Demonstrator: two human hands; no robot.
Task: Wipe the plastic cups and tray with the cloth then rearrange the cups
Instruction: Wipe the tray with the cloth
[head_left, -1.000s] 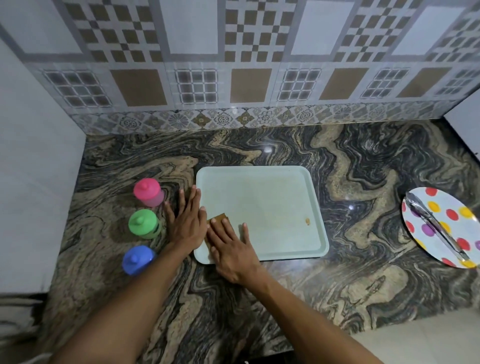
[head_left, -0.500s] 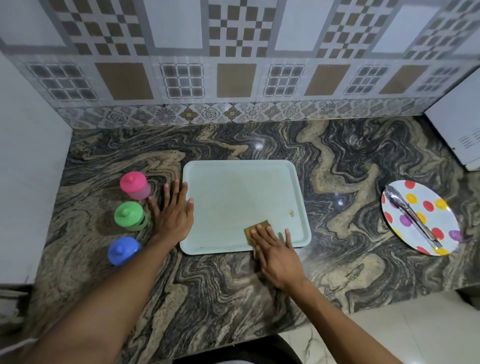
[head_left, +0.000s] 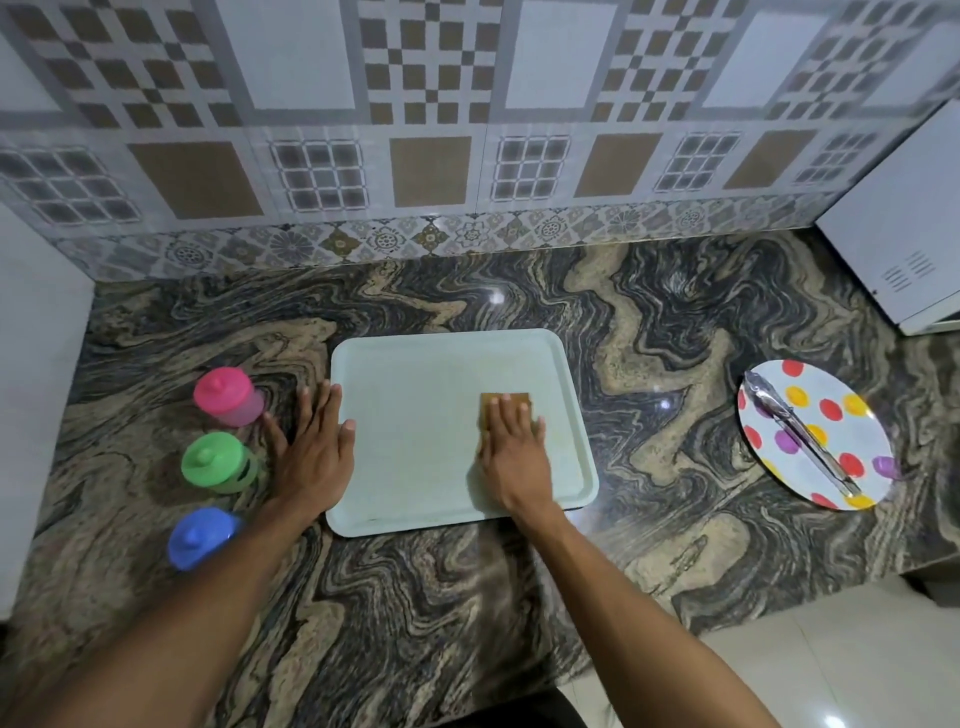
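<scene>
right hand (head_left: 511, 452) is pressing flat, fingers straight, on the brown cloth (head_left: 506, 401), hiding most of it | cloth is lying right of centre on the pale tray (head_left: 415, 415) | left hand (head_left: 314, 447) is resting open at the tray's left edge | pink cup (head_left: 228, 396), green cup (head_left: 218, 462), blue cup (head_left: 200, 538) are standing left of it, blue one partly behind the forearm | tongs (head_left: 800, 436) are lying on a spotted plate (head_left: 852, 441), far right

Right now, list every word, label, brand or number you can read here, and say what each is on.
None: no readable text shows anywhere.
The pink cup, green cup, blue cup, tray and dotted plate bear no print.
The wall tiles show only patterns; the white appliance shows only vent slots.
</scene>
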